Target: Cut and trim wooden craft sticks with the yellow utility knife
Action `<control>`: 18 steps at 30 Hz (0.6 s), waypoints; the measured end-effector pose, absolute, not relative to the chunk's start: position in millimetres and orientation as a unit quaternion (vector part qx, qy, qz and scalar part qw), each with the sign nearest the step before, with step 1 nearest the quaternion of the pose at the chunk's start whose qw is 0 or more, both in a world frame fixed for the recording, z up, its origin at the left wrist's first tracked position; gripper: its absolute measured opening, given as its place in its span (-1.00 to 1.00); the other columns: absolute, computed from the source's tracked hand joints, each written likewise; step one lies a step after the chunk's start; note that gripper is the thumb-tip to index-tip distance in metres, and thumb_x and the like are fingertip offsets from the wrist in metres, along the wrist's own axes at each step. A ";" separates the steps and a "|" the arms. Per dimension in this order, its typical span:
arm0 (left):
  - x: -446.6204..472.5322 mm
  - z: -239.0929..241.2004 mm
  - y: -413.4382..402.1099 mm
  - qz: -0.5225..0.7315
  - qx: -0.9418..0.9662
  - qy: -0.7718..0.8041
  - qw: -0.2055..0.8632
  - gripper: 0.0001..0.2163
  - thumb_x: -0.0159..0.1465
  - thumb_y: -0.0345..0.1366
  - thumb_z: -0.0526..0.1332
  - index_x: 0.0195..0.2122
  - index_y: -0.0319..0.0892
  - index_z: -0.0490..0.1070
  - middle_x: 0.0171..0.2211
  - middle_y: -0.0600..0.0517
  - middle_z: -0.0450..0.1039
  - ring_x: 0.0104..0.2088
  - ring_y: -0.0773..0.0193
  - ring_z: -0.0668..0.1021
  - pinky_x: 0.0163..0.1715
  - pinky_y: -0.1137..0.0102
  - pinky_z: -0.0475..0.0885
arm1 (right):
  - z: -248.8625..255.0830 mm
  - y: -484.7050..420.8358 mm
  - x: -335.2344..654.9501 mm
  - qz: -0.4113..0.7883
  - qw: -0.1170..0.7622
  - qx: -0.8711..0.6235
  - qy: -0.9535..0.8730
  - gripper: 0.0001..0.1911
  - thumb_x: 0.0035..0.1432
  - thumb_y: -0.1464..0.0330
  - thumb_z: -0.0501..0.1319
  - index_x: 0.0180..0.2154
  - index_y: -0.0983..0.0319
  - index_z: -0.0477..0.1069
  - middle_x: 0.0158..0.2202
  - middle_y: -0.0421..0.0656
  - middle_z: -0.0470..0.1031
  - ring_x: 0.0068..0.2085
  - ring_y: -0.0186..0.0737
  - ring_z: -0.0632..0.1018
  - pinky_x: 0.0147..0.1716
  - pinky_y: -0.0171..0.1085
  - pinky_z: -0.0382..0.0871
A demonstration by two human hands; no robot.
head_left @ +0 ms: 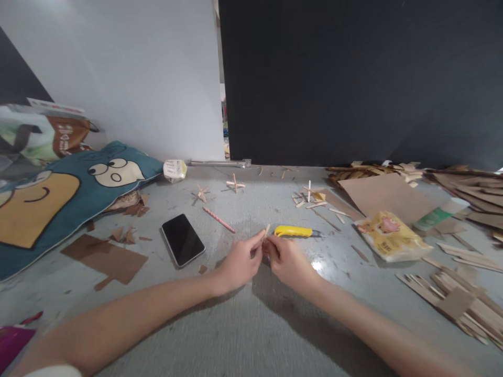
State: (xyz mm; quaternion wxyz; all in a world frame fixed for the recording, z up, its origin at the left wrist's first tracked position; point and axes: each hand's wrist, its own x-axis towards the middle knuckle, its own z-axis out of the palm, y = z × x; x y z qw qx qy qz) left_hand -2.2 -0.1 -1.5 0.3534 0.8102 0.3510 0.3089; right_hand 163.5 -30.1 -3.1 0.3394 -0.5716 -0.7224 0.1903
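Grey tabletop (220,340) beneath, our left hand (239,263) and right hand (291,263) tightly pinch a pale stick (268,229); yellow cutter (294,231) lies just beyond the latter.

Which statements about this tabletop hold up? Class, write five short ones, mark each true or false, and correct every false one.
1. The left hand and right hand meet at a small pale stick. True.
2. The phone lies to the right of the yellow cutter. False: it lies to the left.
3. The cutter's blade points to the right of the picture. True.
4. The blue cushion is plain. False: cartoon faces are printed on it.
5. The pink striped stick lies between the phone and the cutter. True.
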 end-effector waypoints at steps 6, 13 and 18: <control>-0.9 -4.5 -0.2 0.310 0.802 0.365 0.357 -0.52 0.42 -0.38 0.04 0.36 -0.21 0.33 -0.34 0.00 0.60 -0.39 0.31 0.54 -0.28 0.45 0.48 | 3.2 -27.6 165.9 0.217 0.329 -0.561 -0.728 -0.78 0.14 0.52 0.05 -0.50 0.18 0.30 -0.51 -0.10 0.51 -0.49 -0.21 0.44 -0.47 -0.29 0.16; -0.4 -9.1 -0.1 0.299 0.813 0.348 0.360 -0.56 0.46 -0.34 0.03 0.33 -0.10 0.38 -0.25 -0.04 0.61 -0.30 0.26 0.57 -0.18 0.36 0.49 | 16.4 -23.9 179.3 0.270 0.306 -0.537 -0.739 -0.73 0.16 0.49 0.02 -0.51 0.20 0.39 -0.52 -0.16 0.53 -0.48 -0.22 0.48 -0.44 -0.29 0.25; 1.7 -0.1 -0.8 0.292 0.787 0.369 0.400 -0.62 0.47 -0.34 0.01 0.20 -0.16 0.48 -0.36 -0.01 0.58 -0.34 0.23 0.60 -0.22 0.35 0.49 | 11.6 -27.1 169.8 0.217 0.322 -0.564 -0.728 -0.72 0.17 0.49 0.01 -0.53 0.20 0.35 -0.54 -0.11 0.50 -0.50 -0.21 0.46 -0.45 -0.28 0.21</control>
